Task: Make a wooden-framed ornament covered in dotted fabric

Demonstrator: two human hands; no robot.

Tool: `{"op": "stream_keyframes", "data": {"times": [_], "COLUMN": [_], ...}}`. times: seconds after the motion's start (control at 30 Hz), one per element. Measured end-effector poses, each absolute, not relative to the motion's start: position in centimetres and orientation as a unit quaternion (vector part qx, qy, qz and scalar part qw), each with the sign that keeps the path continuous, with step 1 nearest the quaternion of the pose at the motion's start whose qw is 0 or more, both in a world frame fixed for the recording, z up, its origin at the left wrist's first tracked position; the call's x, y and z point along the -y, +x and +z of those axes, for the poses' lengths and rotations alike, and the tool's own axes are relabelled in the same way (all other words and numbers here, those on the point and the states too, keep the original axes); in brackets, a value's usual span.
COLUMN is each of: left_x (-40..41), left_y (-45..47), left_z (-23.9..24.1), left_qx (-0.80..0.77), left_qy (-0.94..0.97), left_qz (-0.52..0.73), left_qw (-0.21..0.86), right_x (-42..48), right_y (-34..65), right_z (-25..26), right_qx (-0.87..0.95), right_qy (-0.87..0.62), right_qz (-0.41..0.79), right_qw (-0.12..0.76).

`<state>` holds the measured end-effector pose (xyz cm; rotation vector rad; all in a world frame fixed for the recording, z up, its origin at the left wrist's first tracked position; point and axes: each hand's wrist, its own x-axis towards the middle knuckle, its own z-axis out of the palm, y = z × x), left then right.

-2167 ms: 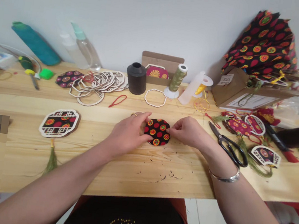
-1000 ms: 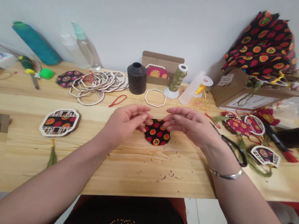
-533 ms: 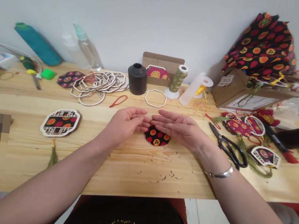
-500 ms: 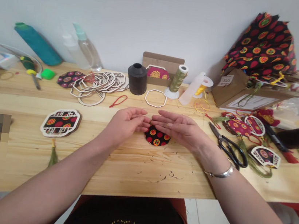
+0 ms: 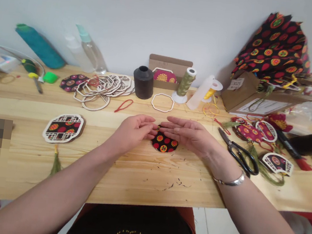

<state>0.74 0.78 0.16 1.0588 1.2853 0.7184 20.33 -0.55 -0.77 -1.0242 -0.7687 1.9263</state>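
A small piece covered in black cloth with red and orange flower medallions point(image 5: 164, 143) lies flat on the wooden table, its far edge partly hidden by my fingers. My left hand point(image 5: 140, 129) is at its left edge, palm turned inward, fingers stretched toward the right. From the other side my right hand point(image 5: 185, 131) reaches over its upper right part, fingers straight and flat. Both hands are open and grip nothing; whether the fingertips touch the cloth I cannot tell. Just beyond them lies a thin white scalloped frame point(image 5: 162, 103). Dark thread scraps point(image 5: 176, 183) are scattered nearer to me.
Black-handled scissors point(image 5: 239, 153) lie beside my right forearm. A finished framed ornament point(image 5: 63, 128) with a green tassel point(image 5: 56, 163) is on the left. Behind stand a pile of cut frames point(image 5: 105, 89), a black thread cone point(image 5: 143, 82), an olive spool point(image 5: 186, 83) and a cardboard box point(image 5: 251, 95).
My left hand has shifted very slightly downward, and the fingers of my right hand a little to the right. The cloth-covered piece stays in place.
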Motion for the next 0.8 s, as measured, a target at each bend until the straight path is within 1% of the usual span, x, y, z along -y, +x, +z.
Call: {"op": "stream_keyframes", "data": {"times": [0.13,0.23,0.27,0.33,0.4,0.47,0.57,0.67,0.8], "left_x": [-0.8,-0.8,-0.8,-0.8,-0.8,-0.9,-1.0,-1.0,-0.8], "left_y": [0.8,0.7,0.6,0.3,0.1,0.0,-0.1,-0.1,0.0], "left_z": [0.3,0.2,0.1,-0.3,-0.6,-0.9,-1.1,-1.3,-1.4], "left_qx": [-0.56,-0.56,-0.559,-0.552,-0.536,-0.517,-0.49,-0.457,-0.417], "left_qy": [0.462,0.488,0.515,0.592,0.681,0.75,0.803,0.83,0.851], "left_qz": [0.306,0.304,0.306,0.31,0.299,0.268,0.223,0.195,0.178], "left_qw": [0.616,0.596,0.574,0.499,0.399,0.313,0.255,0.252,0.266], "right_x": [0.4,0.1,0.0,-0.1,-0.1,-0.2,-0.2,-0.2,-0.2], "right_y": [21.0,21.6,21.8,22.1,22.3,22.5,22.8,23.0,22.9], "right_z": [0.0,0.4,0.4,0.1,-0.3,-0.6,-0.9,-0.9,-0.6], "right_qx": [0.317,0.372,0.411,0.528,0.669,0.774,0.844,0.869,0.885], "right_qy": [-0.48,-0.564,-0.59,-0.614,-0.57,-0.487,-0.405,-0.376,-0.339], "right_qz": [0.717,0.634,0.586,0.454,0.318,0.234,0.209,0.203,0.213], "right_qw": [0.394,0.376,0.373,0.371,0.357,0.33,0.282,0.249,0.238]}}
